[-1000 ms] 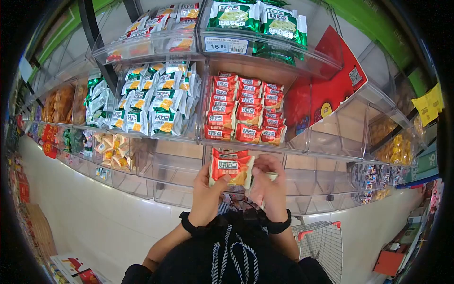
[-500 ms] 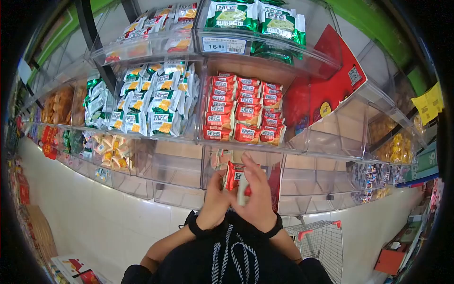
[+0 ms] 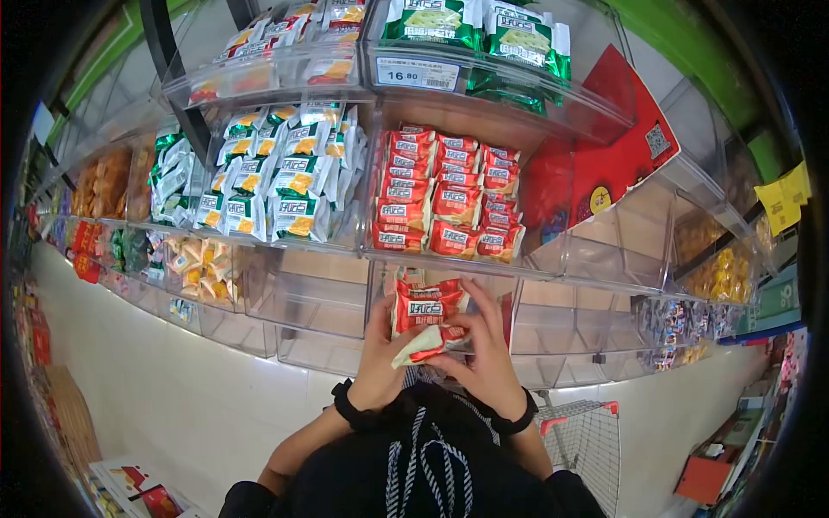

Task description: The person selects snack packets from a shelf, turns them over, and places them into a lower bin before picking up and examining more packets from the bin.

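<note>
Two small red snack packets are between my hands, in front of the lower shelf. My left hand (image 3: 374, 363) grips the flat, front-facing red packet (image 3: 423, 308) by its left side. Tilted below it is a second red packet (image 3: 434, 343) with a pale end, pinched by my right hand (image 3: 490, 358), whose forefinger reaches up to the first packet's right edge. Above, a clear bin holds stacked red packets (image 3: 453, 197) in three columns. White-and-green packets (image 3: 298, 177) fill the bin to its left.
Green packets (image 3: 432, 22) lie on the top shelf above a price label (image 3: 418, 74). A red card (image 3: 604, 147) leans in the bins at right. The clear shelf lip (image 3: 449, 264) juts out above my hands. A shopping cart (image 3: 583, 440) stands at lower right.
The packets have turned, so the first shows its full front and the second has swung from upright to slanted. My right hand has shifted right and its fingers have spread round the packets.
</note>
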The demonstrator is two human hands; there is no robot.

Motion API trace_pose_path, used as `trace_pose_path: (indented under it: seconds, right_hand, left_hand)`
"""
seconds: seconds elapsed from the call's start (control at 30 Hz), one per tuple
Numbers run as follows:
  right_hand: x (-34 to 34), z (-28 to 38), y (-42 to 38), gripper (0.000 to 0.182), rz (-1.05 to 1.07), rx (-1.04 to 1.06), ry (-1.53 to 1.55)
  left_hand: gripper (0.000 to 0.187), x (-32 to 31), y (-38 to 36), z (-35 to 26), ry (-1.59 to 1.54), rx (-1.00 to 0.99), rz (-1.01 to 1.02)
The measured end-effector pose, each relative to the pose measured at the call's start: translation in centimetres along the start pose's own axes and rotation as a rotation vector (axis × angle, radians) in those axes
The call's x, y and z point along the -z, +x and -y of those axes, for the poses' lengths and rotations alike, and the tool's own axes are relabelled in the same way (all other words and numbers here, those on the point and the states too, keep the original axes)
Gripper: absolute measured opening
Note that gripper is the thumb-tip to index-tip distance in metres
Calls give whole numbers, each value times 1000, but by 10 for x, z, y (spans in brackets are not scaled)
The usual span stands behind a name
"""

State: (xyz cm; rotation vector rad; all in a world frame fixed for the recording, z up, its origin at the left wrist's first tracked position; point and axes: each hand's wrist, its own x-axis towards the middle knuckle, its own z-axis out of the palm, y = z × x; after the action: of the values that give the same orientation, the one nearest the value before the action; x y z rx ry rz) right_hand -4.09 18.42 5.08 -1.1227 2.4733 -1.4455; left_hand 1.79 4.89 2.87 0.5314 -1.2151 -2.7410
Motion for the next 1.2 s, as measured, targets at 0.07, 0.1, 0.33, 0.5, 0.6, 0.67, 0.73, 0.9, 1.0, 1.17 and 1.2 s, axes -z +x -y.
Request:
trace_pose_path:
  seconds: [0.07, 0.1, 0.33, 0.5, 0.6, 0.67, 0.73, 0.9, 1.0, 1.17, 1.2]
  right_hand:
    - [4, 0, -1, 44, 5, -31, 88]
    - [8, 2, 0, 42, 22, 5, -7]
    - [24, 8, 5, 42, 263, 6, -223]
    - [24, -3, 9, 55, 239, -22, -162]
    - [29, -2, 16, 61, 111, -222, 98]
    - [46, 3, 34, 64, 260, -110, -120]
    - [64, 2, 52, 67, 317, -117, -148]
    - [102, -26, 122, 61, 171, -152, -701]
    - [95, -75, 153, 62, 252, -225, -861]
    - [91, -146, 177, 73, 480, -245, -484]
    - [89, -151, 179, 73, 486, -241, -485]
  left_hand:
    - [43, -1, 2, -3, -52, -1, -6]
    - [44, -4, 2, -7, 5, -22, -6]
    - [43, 7, 10, -11, 187, 127, 204]
    - [44, 5, 20, -21, 162, 164, 347]
    - [50, 4, 26, -24, 476, 24, 480]
    - [60, -2, 31, -25, 430, -3, 520]
    - [60, -5, 35, -21, 273, 16, 480]
    - [46, 8, 58, -23, 63, 89, 341]
    - [41, 14, 63, -22, 90, 140, 374]
    - [37, 29, 66, -22, 84, 216, 437]
    - [35, 32, 67, -22, 81, 238, 449]
